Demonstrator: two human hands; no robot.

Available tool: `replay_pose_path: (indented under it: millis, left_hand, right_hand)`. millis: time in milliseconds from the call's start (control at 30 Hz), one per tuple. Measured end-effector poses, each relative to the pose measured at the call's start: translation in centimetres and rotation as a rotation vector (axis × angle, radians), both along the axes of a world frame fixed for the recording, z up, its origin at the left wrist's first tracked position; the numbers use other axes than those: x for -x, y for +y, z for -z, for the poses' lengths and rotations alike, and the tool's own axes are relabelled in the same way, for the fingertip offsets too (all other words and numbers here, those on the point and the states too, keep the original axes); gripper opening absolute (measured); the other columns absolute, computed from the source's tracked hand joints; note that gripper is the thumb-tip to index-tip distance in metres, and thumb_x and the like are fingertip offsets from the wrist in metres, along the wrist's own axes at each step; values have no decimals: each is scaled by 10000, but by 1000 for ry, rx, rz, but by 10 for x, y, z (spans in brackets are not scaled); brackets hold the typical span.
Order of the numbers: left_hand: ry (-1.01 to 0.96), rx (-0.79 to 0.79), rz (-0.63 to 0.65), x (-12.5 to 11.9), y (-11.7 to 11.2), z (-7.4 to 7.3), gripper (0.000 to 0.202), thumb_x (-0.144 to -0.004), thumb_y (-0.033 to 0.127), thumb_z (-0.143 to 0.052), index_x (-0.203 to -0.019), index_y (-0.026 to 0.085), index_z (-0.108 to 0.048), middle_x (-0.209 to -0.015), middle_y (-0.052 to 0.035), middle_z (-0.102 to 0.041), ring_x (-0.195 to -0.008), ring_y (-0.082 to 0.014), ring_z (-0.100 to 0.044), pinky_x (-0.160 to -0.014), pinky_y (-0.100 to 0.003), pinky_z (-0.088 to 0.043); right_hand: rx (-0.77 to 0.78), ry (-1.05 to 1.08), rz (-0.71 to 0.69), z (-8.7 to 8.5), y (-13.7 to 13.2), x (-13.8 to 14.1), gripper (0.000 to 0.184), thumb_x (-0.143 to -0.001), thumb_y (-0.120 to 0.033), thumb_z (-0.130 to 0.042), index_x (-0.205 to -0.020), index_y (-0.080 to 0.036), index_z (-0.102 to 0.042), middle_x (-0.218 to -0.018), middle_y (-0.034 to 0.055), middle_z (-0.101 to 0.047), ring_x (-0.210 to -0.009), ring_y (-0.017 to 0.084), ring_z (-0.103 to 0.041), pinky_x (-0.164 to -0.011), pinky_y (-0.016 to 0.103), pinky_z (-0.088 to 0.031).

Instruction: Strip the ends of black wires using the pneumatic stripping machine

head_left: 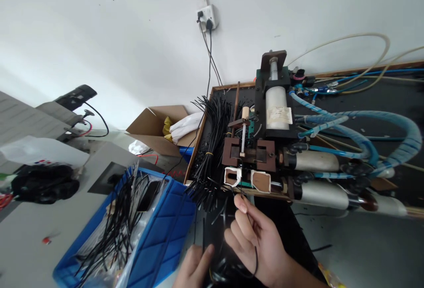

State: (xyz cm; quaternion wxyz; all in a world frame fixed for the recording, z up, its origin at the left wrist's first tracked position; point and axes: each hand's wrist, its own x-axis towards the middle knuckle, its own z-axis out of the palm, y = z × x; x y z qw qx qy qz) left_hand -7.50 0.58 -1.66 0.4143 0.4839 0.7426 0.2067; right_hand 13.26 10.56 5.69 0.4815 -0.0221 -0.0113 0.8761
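My right hand (253, 239) pinches a thin black cable (256, 259) between thumb and forefinger, just in front of the machine's clamp. The cable's tail loops down past the palm, and its upper end runs toward the gap between two brown clamp blocks with white edging, the left block (232, 176) and the right block (261, 181). Lower down, my left hand (192, 268) is partly cut off by the bottom edge. Its thumb and forefinger close around a short black cable piece (203, 233) that sticks up from them.
Bundled black cables (212, 142) lie left of the pneumatic machine (277, 107). Air cylinders (318, 162) and blue hoses (361, 124) extend right. A blue crate (165, 224) holding loose cables stands left, with a cardboard box (149, 129) behind it.
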Motion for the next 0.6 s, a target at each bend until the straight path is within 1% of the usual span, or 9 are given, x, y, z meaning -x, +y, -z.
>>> replay_pose_path:
  millis: [100,233,333,400,467,500,533,600]
  left_hand:
    - [-35,66,-19,-2,0,-1,768,-777,998,-446,-696,237,-509,-716,7,-479,-681,-186,-467,-689,-327,-549]
    - [-54,87,-41,-8,0,-5,787,-748,1021,-446,-697,237,-494,-712,16,-457,-690,-186,-473,-730,-345,-560]
    - [-45,85,-43,-8,-1,-4,808,-738,1029,-445,-715,226,-537,-726,3,-493,-714,-198,-511,-742,-346,-566]
    - [-32,65,-41,-6,-3,-2,813,-749,1020,-451,-717,217,-572,-736,-14,-539,-724,-207,-543,-746,-343,-574]
    - [-9,30,-35,-1,-5,1,812,-788,994,-450,-721,204,-625,-755,-41,-610,-739,-220,-588,-764,-339,-585]
    - [0,10,-17,1,-7,2,807,-832,963,-441,-749,194,-670,-784,-59,-658,-766,-230,-620,-789,-337,-590]
    - [14,-20,10,3,-10,3,795,-888,919,-424,-800,186,-720,-824,-78,-704,-802,-241,-652,-821,-336,-592]
    - [62,-110,99,7,-14,2,730,-1001,794,-385,-953,191,-794,-929,-100,-773,-886,-251,-700,-885,-331,-587]
  right_hand:
    - [11,8,0,0,1,0,231,-1070,-359,-609,-892,-212,-600,-449,-127,-302,-408,89,-118,-504,233,-247]
    - [29,-27,3,0,0,-1,234,-1070,-371,-601,-897,-213,-603,-446,-126,-291,-411,91,-125,-504,234,-246]
    - [8,-84,23,1,-3,0,243,-1067,-387,-598,-890,-221,-587,-444,-129,-279,-413,93,-125,-504,242,-237]
    - [-34,-164,48,5,-6,0,269,-1076,-419,-566,-886,-229,-565,-439,-131,-277,-407,94,-133,-508,253,-234]
    - [-131,-341,33,10,-8,-4,330,-1088,-473,-514,-859,-236,-532,-447,-125,-282,-412,102,-158,-506,269,-218]
    - [-221,-485,0,14,-8,-7,363,-1088,-493,-498,-834,-235,-519,-468,-114,-300,-426,107,-185,-506,277,-208]
    - [-344,-670,-47,17,-7,-12,397,-1087,-500,-490,-794,-232,-502,-495,-99,-321,-450,112,-221,-512,284,-201]
    - [-656,-1125,-136,25,-6,-22,453,-1078,-452,-502,-693,-220,-453,-550,-63,-367,-512,121,-307,-544,300,-204]
